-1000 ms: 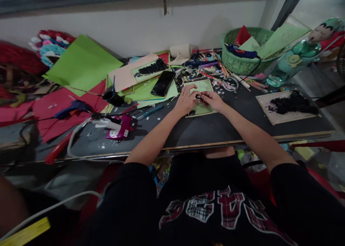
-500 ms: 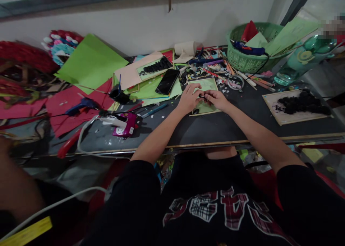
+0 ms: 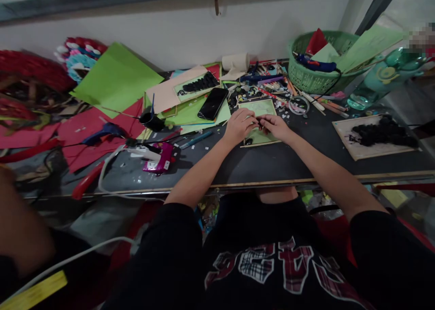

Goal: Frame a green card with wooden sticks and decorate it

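Note:
My left hand and my right hand meet fingertip to fingertip above a light green, wood-edged panel. Both pinch a small black piece, mostly covered by the fingers; its exact kind is too small to make out. Another little black lump lies at the panel's near left corner, below my left hand. Faint drawn lines show on the panel's far part.
A black phone lies on papers to the left. Beyond are a paper roll and a green basket. A bottle and a panel with black lumps sit right. Glue gun left; another person's arm lower left.
The view has swung, so the table things appear farther right. My hands stay together over the green panel, fingers shifting slightly around the small black piece; the left fingers look more curled.

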Demonstrator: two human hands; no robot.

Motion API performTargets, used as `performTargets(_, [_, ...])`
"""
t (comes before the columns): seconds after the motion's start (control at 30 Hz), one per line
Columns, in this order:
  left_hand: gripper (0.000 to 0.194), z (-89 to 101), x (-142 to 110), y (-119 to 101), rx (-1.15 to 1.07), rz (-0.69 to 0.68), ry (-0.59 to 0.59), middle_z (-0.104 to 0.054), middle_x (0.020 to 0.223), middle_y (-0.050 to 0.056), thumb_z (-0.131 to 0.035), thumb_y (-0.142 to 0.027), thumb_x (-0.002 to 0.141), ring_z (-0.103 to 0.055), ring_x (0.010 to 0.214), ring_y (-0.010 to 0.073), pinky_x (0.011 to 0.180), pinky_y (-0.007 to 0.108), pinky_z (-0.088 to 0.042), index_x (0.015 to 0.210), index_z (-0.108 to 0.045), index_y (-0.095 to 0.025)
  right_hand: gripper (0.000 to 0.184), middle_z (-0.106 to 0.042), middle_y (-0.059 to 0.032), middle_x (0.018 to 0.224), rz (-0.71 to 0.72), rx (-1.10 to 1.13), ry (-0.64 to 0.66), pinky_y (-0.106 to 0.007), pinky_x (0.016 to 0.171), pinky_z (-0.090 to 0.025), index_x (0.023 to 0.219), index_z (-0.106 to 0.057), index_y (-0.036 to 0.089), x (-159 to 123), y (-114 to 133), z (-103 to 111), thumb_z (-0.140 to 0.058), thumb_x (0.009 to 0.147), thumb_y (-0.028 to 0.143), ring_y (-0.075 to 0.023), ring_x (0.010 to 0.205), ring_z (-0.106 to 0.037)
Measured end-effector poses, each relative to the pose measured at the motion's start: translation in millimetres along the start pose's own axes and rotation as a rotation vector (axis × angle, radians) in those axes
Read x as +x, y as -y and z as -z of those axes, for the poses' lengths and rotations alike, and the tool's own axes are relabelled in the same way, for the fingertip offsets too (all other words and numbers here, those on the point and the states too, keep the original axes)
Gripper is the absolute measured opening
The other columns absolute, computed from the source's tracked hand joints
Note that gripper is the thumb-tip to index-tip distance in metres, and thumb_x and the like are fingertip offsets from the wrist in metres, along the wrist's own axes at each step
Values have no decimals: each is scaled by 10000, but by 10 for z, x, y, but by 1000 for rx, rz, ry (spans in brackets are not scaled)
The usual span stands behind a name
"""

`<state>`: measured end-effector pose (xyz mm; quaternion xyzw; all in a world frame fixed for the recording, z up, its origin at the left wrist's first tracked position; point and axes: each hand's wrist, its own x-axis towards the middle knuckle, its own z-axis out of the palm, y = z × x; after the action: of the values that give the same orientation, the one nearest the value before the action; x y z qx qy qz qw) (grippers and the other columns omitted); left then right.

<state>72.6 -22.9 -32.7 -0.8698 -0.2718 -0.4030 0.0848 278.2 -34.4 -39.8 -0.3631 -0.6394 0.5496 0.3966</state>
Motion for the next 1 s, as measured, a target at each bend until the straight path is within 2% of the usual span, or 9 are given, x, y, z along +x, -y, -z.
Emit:
performTargets(0.2, [369,9,6,-62,-58,66,16,-724,904,75,-488,-456,1035,-665,918,205,875,376,-520,855,-682,-199,458,-615,20,690,18,10,19,-210,495,-413,1056,-684,137,4,-37,6,-702,868,555,-63,486,-473])
performTargets(0.33, [422,97,-20,57,12,311,-156,-754,847,84,-360,-425,1072,-686,800,205,803,376,-535,1022,-713,-200,502,-625,14,704,20,-7,-18,-219,498,-417,1111,-662,141,-13,-17,16,-679,874,584,-66,491,-467])
performTargets(0.4, [433,172,-40,207,43,437,-270,-762,1010,132,-284,-332,1077,-700,924,240,891,443,-534,1235,-667,-204,476,-645,5,733,28,-33,-73,-226,519,-441,1146,-642,152,-23,4,15,-657,899,558,-70,506,-480])
performTargets(0.5, [412,261,-74,429,52,608,-369,-633,1370,166,-360,-282,1032,-567,1304,308,1092,565,-435,1367,-600,-271,415,-688,-21,809,67,-77,-169,-239,579,-495,1157,-629,173,-30,37,-3,-650,910,505,-87,575,-537])
performTargets(0.6, [443,259,-87,473,39,617,-237,-543,1478,187,-422,-349,1020,-490,1395,344,1108,591,-419,1431,-554,-251,396,-723,-51,929,106,-104,-260,-255,668,-544,1180,-618,192,-30,59,-18,-678,891,456,-116,709,-622])
performTargets(0.7, [485,180,-58,297,-43,409,9,-636,1364,152,-435,-471,1033,-604,1263,276,1072,446,-484,1437,-549,-227,405,-740,-53,943,88,-112,-281,-284,726,-564,1175,-596,195,-41,64,-11,-701,870,440,-118,706,-642])
performTargets(0.77, [504,119,-28,133,-140,294,115,-676,1294,127,-468,-525,1021,-658,1140,231,1007,371,-519,1409,-574,-221,414,-733,-31,866,66,-119,-248,-303,734,-563,1149,-584,187,-58,70,-7,-711,854,449,-113,648,-632])
performTargets(0.9, [419,52,14,-79,-259,321,155,-740,1097,94,-538,-484,1007,-679,859,180,819,319,-550,1294,-657,-202,434,-687,5,759,67,-145,-170,-324,748,-553,1057,-598,186,-90,104,-33,-752,790,492,-132,661,-643])
performTargets(1.0, [290,60,23,-116,-321,394,123,-750,1003,72,-571,-406,994,-666,797,163,715,292,-532,1112,-730,-194,468,-701,-17,834,89,-120,-154,-328,741,-552,981,-615,194,-92,131,-53,-790,725,545,-136,687,-639])
